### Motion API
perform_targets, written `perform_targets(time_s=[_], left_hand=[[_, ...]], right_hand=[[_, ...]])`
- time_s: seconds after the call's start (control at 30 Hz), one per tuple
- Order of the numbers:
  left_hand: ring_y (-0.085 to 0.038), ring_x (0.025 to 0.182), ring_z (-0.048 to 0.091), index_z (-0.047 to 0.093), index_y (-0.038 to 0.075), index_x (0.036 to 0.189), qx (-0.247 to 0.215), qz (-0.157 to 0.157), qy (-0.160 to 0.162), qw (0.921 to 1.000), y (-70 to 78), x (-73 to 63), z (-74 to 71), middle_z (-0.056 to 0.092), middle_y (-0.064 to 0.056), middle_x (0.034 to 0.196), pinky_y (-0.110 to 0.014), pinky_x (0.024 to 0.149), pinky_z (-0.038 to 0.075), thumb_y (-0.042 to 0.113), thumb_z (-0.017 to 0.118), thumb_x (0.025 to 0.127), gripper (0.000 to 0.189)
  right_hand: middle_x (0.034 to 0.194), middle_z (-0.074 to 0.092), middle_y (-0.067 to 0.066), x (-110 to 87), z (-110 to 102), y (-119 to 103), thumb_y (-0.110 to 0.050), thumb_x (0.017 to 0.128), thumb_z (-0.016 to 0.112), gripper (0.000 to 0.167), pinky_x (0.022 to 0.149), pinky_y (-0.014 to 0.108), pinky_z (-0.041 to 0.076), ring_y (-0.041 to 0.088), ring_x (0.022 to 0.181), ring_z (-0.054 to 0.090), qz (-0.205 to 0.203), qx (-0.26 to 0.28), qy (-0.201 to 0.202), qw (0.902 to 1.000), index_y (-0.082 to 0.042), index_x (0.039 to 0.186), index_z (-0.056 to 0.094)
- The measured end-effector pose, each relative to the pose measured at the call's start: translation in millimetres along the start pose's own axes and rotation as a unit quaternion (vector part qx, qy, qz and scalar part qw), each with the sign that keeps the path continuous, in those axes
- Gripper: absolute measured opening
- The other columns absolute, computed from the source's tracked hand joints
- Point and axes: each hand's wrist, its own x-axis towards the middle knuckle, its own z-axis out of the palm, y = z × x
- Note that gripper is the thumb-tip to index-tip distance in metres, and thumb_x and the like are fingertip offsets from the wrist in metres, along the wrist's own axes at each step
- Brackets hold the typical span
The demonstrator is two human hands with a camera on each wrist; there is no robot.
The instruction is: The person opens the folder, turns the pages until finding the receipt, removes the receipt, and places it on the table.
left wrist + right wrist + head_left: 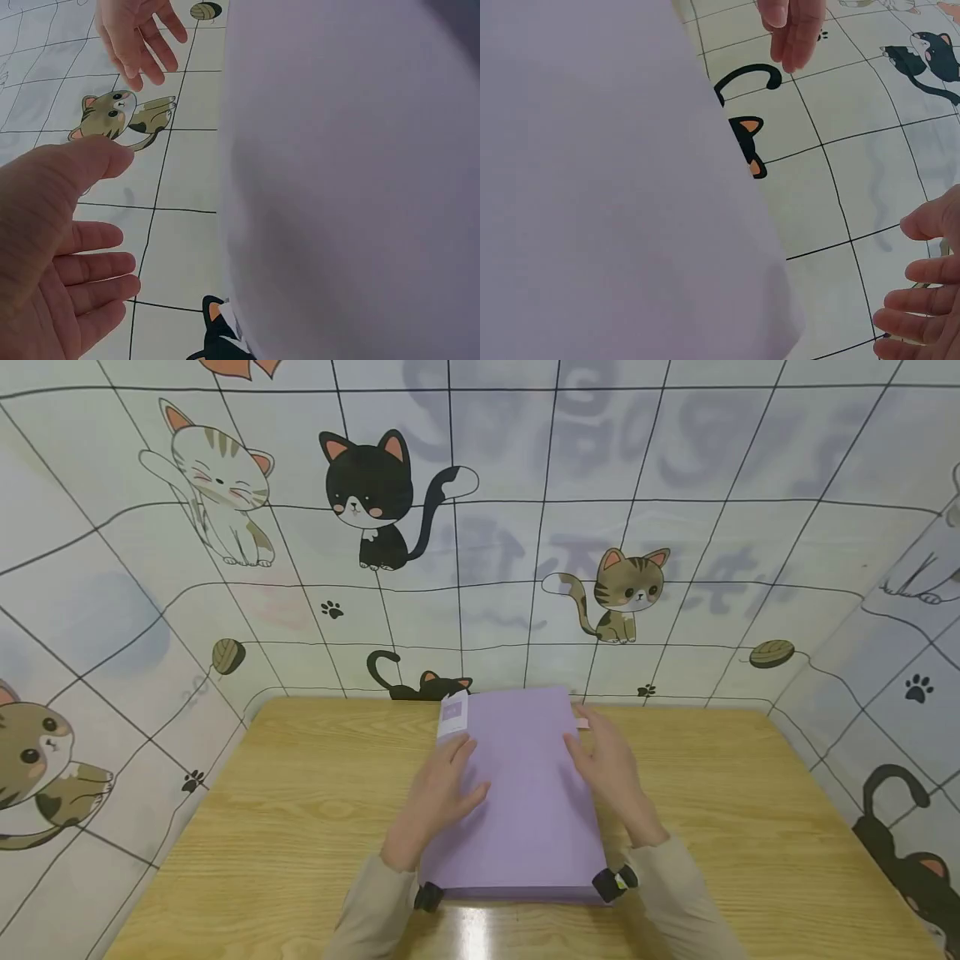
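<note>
One purple folder (pixel 525 793) is lying on the wood-grain table (pixel 322 777). Through the head view I am observing the left hand (pixel 438 793) at its left edge and the right hand (pixel 611 768) at its right edge; both are standing wide, fingers extended and thumbs apart (whether either is touching the folder, I cannot tell). A white label (pixel 453 716) is occupying the folder's far left corner.

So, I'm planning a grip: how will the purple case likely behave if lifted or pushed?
The purple case will probably stay fairly stiff, given its straight edges and flat top. Lying broad side down on the table, it seems likelier to slide than tip or roll. Its smooth-looking surface may prove slightly slippery.
</note>
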Motion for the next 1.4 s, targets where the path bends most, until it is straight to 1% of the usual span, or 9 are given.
perform_targets(time_s=[0.1,0.27,0.5,0.63,0.73,0.8,1.13,1.27,1.4], left_hand=[[-0.033,0.113,0.053,0.054,-0.006,0.122,-0.009,-0.007,-0.023,0.9997,2.5,-4.0,1.6,0.055,-0.021,0.123,-0.042,0.095,0.044,0.025,0.074,0.075,0.059],[-0.033,0.116,0.052,0.054,-0.007,0.122,-0.035,0.004,-0.046,0.9983,10.4,-9.0,4.0,0.055,-0.021,0.124,-0.041,0.098,0.042,0.026,0.074,0.075,0.061],[-0.030,0.118,0.051,0.053,-0.006,0.124,-0.058,0.025,-0.073,0.9953,24.6,-17.3,6.9,0.054,-0.019,0.126,-0.037,0.099,0.041,0.027,0.074,0.076,0.063],[-0.029,0.118,0.051,0.052,-0.005,0.125,-0.064,0.044,-0.089,0.9930,33.5,-23.0,9.2,0.054,-0.017,0.126,-0.036,0.100,0.041,0.030,0.074,0.076,0.064],[-0.027,0.117,0.052,0.052,-0.005,0.126,-0.067,0.055,-0.096,0.9917,38.7,-27.4,12.9,0.054,-0.015,0.126,-0.033,0.100,0.040,0.032,0.073,0.076,0.066],[-0.026,0.117,0.052,0.052,-0.005,0.126,-0.072,0.058,-0.096,0.9910,41.9,-30.1,15.3,0.055,-0.015,0.126,-0.032,0.100,0.040,0.033,0.074,0.075,0.067],[-0.023,0.114,0.053,0.054,-0.004,0.125,-0.058,0.075,-0.094,0.9911,60.9,-41.9,23.1,0.055,-0.012,0.123,-0.029,0.099,0.041,0.048,0.081,0.063,0.085],[-0.023,0.115,0.051,0.052,-0.004,0.125,-0.039,0.092,-0.104,0.9895,68.7,-44.7,25.6,0.053,-0.012,0.123,-0.030,0.101,0.039,0.049,0.084,0.057,0.092],[-0.021,0.115,0.049,0.050,-0.003,0.127,-0.016,0.093,-0.120,0.9883,74.3,-47.4,29.9,0.051,-0.009,0.123,-0.029,0.103,0.036,0.042,0.085,0.054,0.092]], right_hand=[[0.122,0.056,0.025,-4.1,2,7,-0.011,0.088,0.062,0.044,0.085,0.054,0.046,0.040,0.108,0.055,0.008,0.022,0.023,0.9995,0.004,0.128,0.050],[0.111,0.060,0.027,-9.5,8,19,-0.002,0.085,0.062,0.035,0.075,0.051,0.051,0.040,0.096,0.060,0.004,0.060,0.044,0.9972,0.009,0.118,0.054],[0.107,0.061,0.029,-17.9,16,31,0.007,0.086,0.054,0.029,0.073,0.048,0.053,0.040,0.092,0.061,0.027,0.138,0.060,0.9883,0.012,0.115,0.054],[0.107,0.061,0.026,-21.7,17,38,0.007,0.088,0.052,0.026,0.076,0.031,0.053,0.037,0.096,0.060,0.071,0.167,0.065,0.9812,0.010,0.114,0.055],[0.109,0.061,0.025,-23.2,18,42,0.004,0.091,0.051,0.026,0.076,0.014,0.046,0.034,0.099,0.059,0.109,0.193,0.064,0.9731,0.008,0.116,0.055],[0.109,0.060,0.025,-23.6,20,45,0.003,0.091,0.051,0.026,0.076,0.009,0.043,0.031,0.100,0.058,0.129,0.215,0.065,0.9659,0.008,0.116,0.054],[0.109,0.059,0.028,-25.4,28,55,0.007,0.087,0.055,0.025,0.079,0.011,0.045,0.008,0.089,0.057,0.182,0.286,0.055,0.9392,0.010,0.112,0.055],[0.108,0.058,0.031,-24.9,32,58,0.009,0.086,0.056,0.024,0.078,0.011,0.046,0.002,0.084,0.057,0.194,0.299,0.053,0.9327,0.013,0.110,0.055],[0.107,0.060,0.032,-23.6,36,59,0.007,0.086,0.058,0.024,0.076,0.011,0.046,0.001,0.082,0.059,0.194,0.306,0.051,0.9306,0.014,0.109,0.056]])
